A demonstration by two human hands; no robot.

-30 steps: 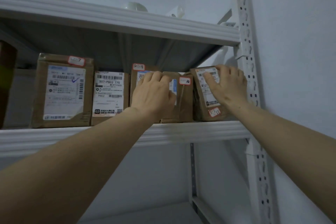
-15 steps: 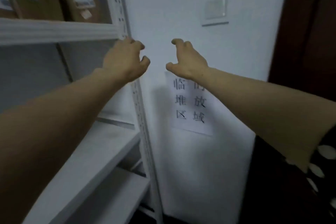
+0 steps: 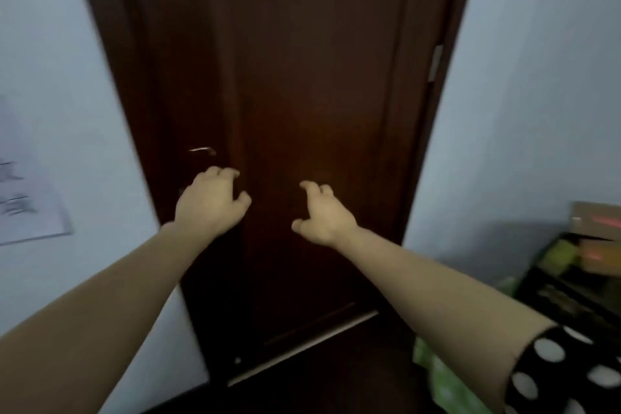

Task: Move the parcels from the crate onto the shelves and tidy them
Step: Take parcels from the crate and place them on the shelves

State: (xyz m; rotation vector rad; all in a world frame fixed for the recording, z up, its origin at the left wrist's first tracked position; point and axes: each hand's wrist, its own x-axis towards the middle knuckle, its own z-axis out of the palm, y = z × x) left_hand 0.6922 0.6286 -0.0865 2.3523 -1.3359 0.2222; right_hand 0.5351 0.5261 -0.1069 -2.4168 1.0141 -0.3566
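My left hand (image 3: 210, 205) and my right hand (image 3: 322, 213) are held out in front of me, side by side in the air, fingers loosely curled and holding nothing. A dark crate (image 3: 571, 282) shows at the right edge, with brown cardboard parcels (image 3: 596, 235) in it, blurred. Both hands are well left of the crate. The shelves and the parcels on them are out of view.
A dark brown door (image 3: 275, 94) fills the middle, with a metal handle (image 3: 202, 150) just above my left hand. White walls stand on either side, and a paper notice (image 3: 27, 208) hangs on the left wall. Something green (image 3: 443, 376) lies on the floor by the crate.
My view has swung right, from the shelf of parcels past the wall notice to the door. Both hands left the parcels on the shelf and now hang empty in the air.
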